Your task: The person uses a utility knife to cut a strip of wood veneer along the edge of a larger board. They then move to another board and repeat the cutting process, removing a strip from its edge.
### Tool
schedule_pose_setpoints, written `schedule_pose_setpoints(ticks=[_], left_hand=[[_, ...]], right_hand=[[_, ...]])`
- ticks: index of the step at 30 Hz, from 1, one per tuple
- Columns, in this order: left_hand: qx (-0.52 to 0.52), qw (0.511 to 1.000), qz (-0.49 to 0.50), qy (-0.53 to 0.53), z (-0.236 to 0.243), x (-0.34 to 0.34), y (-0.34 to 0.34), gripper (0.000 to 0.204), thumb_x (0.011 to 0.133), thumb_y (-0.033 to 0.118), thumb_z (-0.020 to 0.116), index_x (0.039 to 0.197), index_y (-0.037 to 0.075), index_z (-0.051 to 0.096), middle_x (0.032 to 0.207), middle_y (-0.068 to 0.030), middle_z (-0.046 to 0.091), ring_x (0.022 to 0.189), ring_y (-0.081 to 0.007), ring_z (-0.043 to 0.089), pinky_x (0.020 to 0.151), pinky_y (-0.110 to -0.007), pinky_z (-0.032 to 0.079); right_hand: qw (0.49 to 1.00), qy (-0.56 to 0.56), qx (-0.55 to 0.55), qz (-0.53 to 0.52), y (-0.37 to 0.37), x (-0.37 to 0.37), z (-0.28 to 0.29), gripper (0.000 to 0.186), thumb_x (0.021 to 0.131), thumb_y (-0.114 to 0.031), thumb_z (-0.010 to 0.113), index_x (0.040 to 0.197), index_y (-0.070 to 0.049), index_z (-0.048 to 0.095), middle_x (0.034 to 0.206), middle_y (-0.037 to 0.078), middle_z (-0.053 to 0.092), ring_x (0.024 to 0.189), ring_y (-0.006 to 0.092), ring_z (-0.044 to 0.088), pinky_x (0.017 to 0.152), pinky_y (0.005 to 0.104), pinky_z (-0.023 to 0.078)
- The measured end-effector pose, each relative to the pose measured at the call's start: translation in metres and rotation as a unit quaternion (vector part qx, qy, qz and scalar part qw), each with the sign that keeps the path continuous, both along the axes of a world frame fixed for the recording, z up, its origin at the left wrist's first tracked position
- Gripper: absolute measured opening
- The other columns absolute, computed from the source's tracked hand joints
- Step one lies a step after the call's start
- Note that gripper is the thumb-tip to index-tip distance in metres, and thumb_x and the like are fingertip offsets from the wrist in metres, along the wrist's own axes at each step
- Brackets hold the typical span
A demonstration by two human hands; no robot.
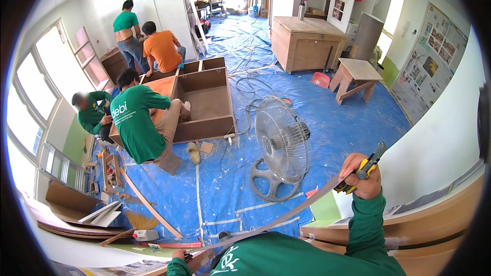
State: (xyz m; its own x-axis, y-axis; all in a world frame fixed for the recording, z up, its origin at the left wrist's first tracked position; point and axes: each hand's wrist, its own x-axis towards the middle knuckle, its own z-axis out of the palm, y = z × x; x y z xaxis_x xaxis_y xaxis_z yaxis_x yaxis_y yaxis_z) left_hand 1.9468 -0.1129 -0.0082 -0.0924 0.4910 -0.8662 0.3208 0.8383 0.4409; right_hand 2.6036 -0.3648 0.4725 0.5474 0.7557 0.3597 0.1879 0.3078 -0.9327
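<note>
Blue tarp (pixel 337 122) covers the room's floor; fan (pixel 281 140) stands there.

On the blue floor sheet (pixel 327 122) stood a metal fan (pixel 281 143) near an open wooden cabinet (pixel 204 102), where four people (pixel 138 122) worked, and a small wooden stool (pixel 355 76) stood farther back.

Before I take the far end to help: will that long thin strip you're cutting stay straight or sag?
Likely floppy: the strip already bows between the right hand and left hand. Probably light, being so thin. Its edge may kink if bent sharply.
</note>
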Motion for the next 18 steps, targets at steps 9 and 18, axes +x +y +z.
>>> schedule_pose_setpoints(ticks=[9, 18], left_hand=[[0.213, 0.897, -0.341, 0.181, -0.002, -0.017, 0.030, 0.021, 0.087, 0.019, 0.060, 0.092, 0.007, 0.077, 0.083, -0.0141, 0.073, 0.075, -0.0249, 0.070, 0.069, -0.043, 0.058], [0.154, 0.741, -0.464, 0.460, -0.017, -0.098, 0.104, 0.032, 0.088, 0.032, 0.059, 0.099, 0.006, 0.075, 0.099, -0.0178, 0.073, 0.096, -0.0368, 0.069, 0.084, -0.046, 0.055]], right_hand=[[0.999, 0.016, -0.026, 0.028, 0.014, 0.010, -0.011, 0.017, 0.076, -0.001, 0.077, 0.086, -0.002, 0.063, 0.087, 0.013, 0.065, 0.078, 0.0202, 0.064, 0.070, 0.0336, 0.052], [0.985, 0.104, -0.085, 0.105, 0.112, -0.045, -0.052, 0.015, 0.079, -0.001, 0.075, 0.086, 0.000, 0.062, 0.087, 0.013, 0.065, 0.081, 0.0227, 0.064, 0.072, 0.0352, 0.052]])
